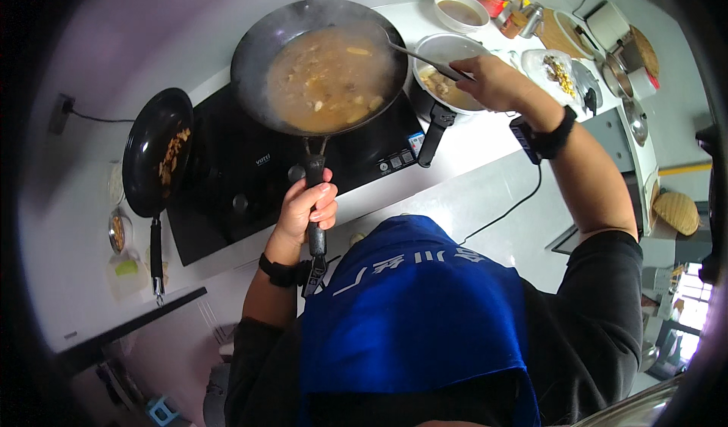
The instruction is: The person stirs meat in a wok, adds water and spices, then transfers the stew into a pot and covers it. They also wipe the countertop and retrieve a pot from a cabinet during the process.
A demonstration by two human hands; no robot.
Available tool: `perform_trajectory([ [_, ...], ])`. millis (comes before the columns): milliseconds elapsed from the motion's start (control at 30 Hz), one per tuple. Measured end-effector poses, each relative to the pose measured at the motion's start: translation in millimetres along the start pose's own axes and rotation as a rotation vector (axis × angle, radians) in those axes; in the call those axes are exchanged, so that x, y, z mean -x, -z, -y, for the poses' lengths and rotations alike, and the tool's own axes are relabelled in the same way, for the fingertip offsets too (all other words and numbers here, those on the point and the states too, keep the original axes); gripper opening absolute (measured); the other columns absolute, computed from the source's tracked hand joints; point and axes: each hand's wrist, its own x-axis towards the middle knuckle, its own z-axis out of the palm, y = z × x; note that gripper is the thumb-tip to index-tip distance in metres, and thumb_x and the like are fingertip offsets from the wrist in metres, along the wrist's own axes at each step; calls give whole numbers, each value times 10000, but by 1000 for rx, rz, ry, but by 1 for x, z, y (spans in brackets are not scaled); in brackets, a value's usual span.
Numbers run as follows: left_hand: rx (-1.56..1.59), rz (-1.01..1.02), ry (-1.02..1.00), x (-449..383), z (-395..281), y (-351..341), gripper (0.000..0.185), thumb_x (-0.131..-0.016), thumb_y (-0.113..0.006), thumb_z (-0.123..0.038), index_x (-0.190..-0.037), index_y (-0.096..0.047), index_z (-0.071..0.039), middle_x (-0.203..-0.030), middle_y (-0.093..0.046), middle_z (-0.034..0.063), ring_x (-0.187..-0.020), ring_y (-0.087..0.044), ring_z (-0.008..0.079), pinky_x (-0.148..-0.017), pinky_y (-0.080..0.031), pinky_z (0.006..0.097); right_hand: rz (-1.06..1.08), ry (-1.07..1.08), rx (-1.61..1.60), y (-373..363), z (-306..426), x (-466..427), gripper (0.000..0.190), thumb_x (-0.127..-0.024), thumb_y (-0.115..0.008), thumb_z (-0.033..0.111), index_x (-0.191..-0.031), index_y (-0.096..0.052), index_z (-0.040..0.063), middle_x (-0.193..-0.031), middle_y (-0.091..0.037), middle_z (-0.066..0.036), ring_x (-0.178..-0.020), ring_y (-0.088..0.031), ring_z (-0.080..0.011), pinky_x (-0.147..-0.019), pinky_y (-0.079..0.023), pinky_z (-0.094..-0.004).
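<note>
My left hand (313, 202) is wrapped around the dark handle (316, 171) of a large wok (253, 57) on the black cooktop (261, 191). Steam rises from the brown soup (324, 80) in it, where pieces of food float. My right hand (489, 83) grips the dark handle of a metal ladle (418, 56), whose head is at the wok's right side, hidden by steam or soup. Below that hand stands a metal pressure cooker pot (421, 43), holding pale chunks of food (438, 84) in some liquid. Its black handle (435, 140) points toward me.
On the left, a black frying pan (145, 159) holds browned bits, beside a small bowl (118, 231). A white bowl of broth (459, 12), jars (513, 24) and a plastic bag of food (549, 71) stand at the back right. A cable (506, 213) hangs from my right wrist.
</note>
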Motion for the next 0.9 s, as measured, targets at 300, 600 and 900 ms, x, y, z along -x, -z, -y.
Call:
perform_trajectory([
  [300,-46,-58,13,-1,6,-5,88,-939,-516,-113,-1016,-518,-156,-642,-431,-25,-471,-385,69,-447,-362,242,458,-179,-598,30,-10,14,427,-929,-533,161,-1338,-498,42,-633,-550,-7,-424,-476,-65,-371,-376,-208],
  [600,-53,-86,14,-2,9,-10,70,-935,-514,-112,-993,-495,-147,-639,-431,-20,-472,-387,73,-449,-366,248,603,-187,-1184,-27,14,23,421,-923,-594,182,-1307,-517,28,-679,-591,0,-434,-469,-42,-369,-347,-179],
  [900,-53,-81,9,-6,15,-12,64,-936,-507,-112,-991,-500,-145,-638,-435,-21,-476,-397,78,-448,-374,253,498,-263,-1410,-51,38,37,380,-952,-551,147,-1312,-507,32,-696,-591,-12,-418,-450,-29,-344,-297,-171],
])
